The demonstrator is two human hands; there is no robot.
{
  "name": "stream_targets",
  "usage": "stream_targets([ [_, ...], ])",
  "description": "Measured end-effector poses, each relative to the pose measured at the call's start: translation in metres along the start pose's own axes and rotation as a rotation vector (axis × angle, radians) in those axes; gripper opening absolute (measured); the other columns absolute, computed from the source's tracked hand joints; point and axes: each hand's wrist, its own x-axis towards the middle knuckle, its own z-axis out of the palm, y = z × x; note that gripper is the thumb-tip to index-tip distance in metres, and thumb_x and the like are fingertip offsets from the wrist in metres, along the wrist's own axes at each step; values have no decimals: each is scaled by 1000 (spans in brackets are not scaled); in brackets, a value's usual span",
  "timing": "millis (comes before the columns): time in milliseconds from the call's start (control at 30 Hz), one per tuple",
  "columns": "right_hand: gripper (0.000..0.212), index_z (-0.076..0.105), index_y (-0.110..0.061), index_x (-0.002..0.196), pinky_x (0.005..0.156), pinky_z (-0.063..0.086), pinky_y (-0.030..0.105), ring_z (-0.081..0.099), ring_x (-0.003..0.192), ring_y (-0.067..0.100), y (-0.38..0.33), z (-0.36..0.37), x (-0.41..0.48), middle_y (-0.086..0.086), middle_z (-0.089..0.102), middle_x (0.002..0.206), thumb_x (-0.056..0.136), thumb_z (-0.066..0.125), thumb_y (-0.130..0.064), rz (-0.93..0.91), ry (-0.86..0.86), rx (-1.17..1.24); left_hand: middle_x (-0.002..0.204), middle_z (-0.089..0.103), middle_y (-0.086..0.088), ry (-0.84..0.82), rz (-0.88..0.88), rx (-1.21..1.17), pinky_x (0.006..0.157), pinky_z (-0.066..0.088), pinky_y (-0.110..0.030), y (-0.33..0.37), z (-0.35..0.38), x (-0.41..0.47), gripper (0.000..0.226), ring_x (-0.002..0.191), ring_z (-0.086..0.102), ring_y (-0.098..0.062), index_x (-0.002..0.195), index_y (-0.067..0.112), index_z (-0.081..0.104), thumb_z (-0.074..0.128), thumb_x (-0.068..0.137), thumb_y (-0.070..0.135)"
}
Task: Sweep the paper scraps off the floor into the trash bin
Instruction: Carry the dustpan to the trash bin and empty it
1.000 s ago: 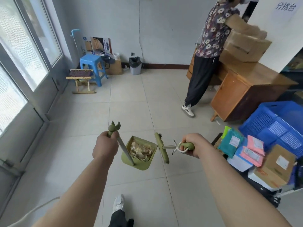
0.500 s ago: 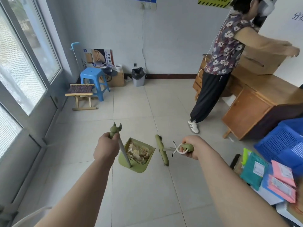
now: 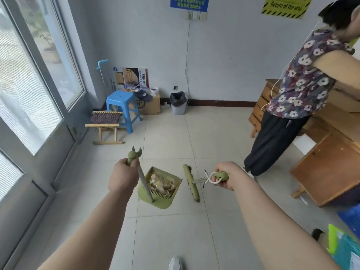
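two hands, one dustpan, one broom, one bin. the left hand (image 3: 123,177) has its fingers curled tight round the green grip of the dustpan handle (image 3: 134,155), whose forked tip sticks up past the knuckles; the grey shaft slants from the fist down and to the right into the near edge of the dustpan (image 3: 163,203). the pan's open side faces up, comb teeth on the near side, and one heap of paper scraps (image 3: 161,183) lies inside it. whether the pan touches the tiles cannot be told. the right hand (image 3: 227,176) is wrapped round the green broom handle (image 3: 222,175), a white cord looped at the fingers. the broom head (image 3: 191,185) hangs just right of the pan, apart from it, its long axis running far to near, slightly tilted, with the short-looking shaft pointing right into the fist. the trash bin (image 3: 178,109), lined with a black bag, stands well apart against the far wall. left of it are two stools, a blue stool (image 3: 121,106) and a folding stool (image 3: 106,123). one other person (image 3: 298,90) stands at a wooden desk (image 3: 327,168) on the right.
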Motion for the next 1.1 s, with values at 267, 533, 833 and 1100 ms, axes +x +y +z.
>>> stream_targets([
  [267,16,49,1,79,33,44,21,52,27,21,-120,12,125,17,54,63,83,35,8,-21,-36,-22,63,60,-2,72,-15,-49,53,37,-27,69,63,126,26,52,52,-22,88,18,64,51,89,41],
  [533,16,47,0,78,35,45,21,50,27,20,-219,38,223,15,54,36,82,33,8,-20,-30,-3,59,57,-1,70,-16,-78,49,36,-27,124,118,248,23,47,49,-20,82,20,63,52,89,39],
  [833,15,46,2,83,31,42,18,48,24,18,-347,73,328,19,55,38,87,32,5,45,11,68,65,60,-2,-17,12,-82,58,43,-32,199,169,419,24,54,52,-23,82,21,65,52,87,40],
  [1100,13,49,1,84,31,42,18,50,25,19,-437,91,410,17,56,39,87,36,5,58,67,143,62,58,1,-49,38,-37,47,36,-26,266,221,542,26,49,49,-19,80,23,62,50,88,44],
])
